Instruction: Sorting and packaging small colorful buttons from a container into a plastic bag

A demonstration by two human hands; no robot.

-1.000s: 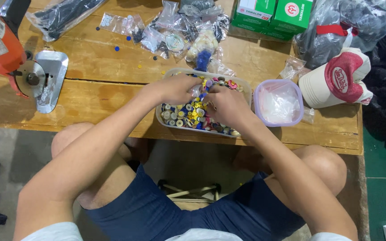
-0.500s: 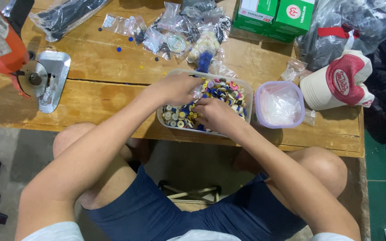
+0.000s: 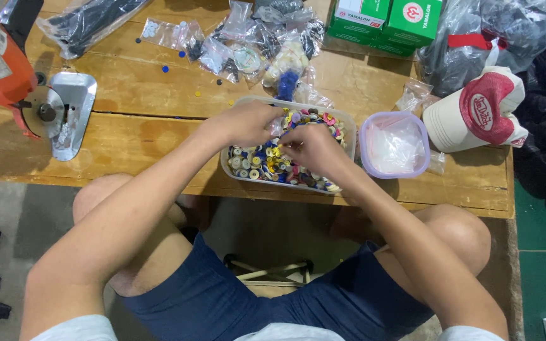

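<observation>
A clear rectangular plastic tub (image 3: 349,120) full of mixed coloured buttons (image 3: 266,164) sits at the wooden table's front edge. Both hands are over it. My left hand (image 3: 244,123) pinches a small clear bag (image 3: 277,126) above the tub's middle. My right hand (image 3: 314,148) is just to its right, with its fingertips pinched together at the bag on what looks like a small button. The hands nearly touch and hide the middle of the tub.
A lilac-rimmed tub (image 3: 394,144) with white contents stands right of the button tub, next to stacked red and white caps (image 3: 475,110). Small bags of buttons (image 3: 241,44), green boxes (image 3: 387,22) and dark bags lie behind. An orange cutting machine (image 3: 26,88) stands at the left.
My right hand has drawn left from the tub's right end toward my left hand, uncovering the buttons there. The left hand has hardly moved.
</observation>
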